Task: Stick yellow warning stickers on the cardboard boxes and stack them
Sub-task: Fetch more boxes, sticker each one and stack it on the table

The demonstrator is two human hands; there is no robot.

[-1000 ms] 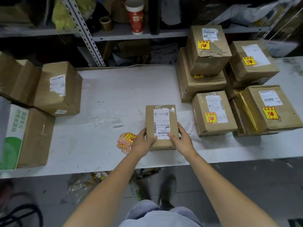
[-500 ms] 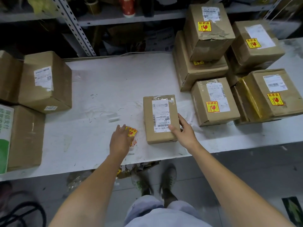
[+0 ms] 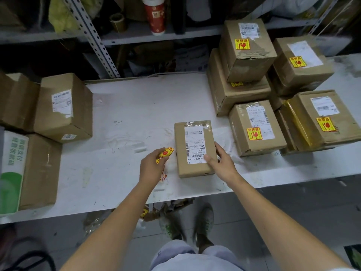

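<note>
A small cardboard box (image 3: 193, 132) with a white shipping label lies flat on the white table (image 3: 121, 114), near its front edge. My right hand (image 3: 220, 163) grips the box's near right corner, thumb on top by the label. My left hand (image 3: 152, 167), just left of the box, pinches yellow warning stickers (image 3: 166, 153) with red print, lifted off the table. More stickers (image 3: 163, 176) peek out under that hand. On the right stands a stack of stickered boxes (image 3: 254, 122), each bearing a yellow sticker.
Unstickered cardboard boxes (image 3: 62, 108) sit at the table's left end, one with green and white print (image 3: 13, 173). A metal shelf behind holds a red paper cup (image 3: 155, 15) and a tape roll (image 3: 118, 22). Scraps lie on the floor by my feet.
My left hand left the box, reached to the sticker pile on its left and lifted stickers off it. My right hand stayed on the box's right side.
</note>
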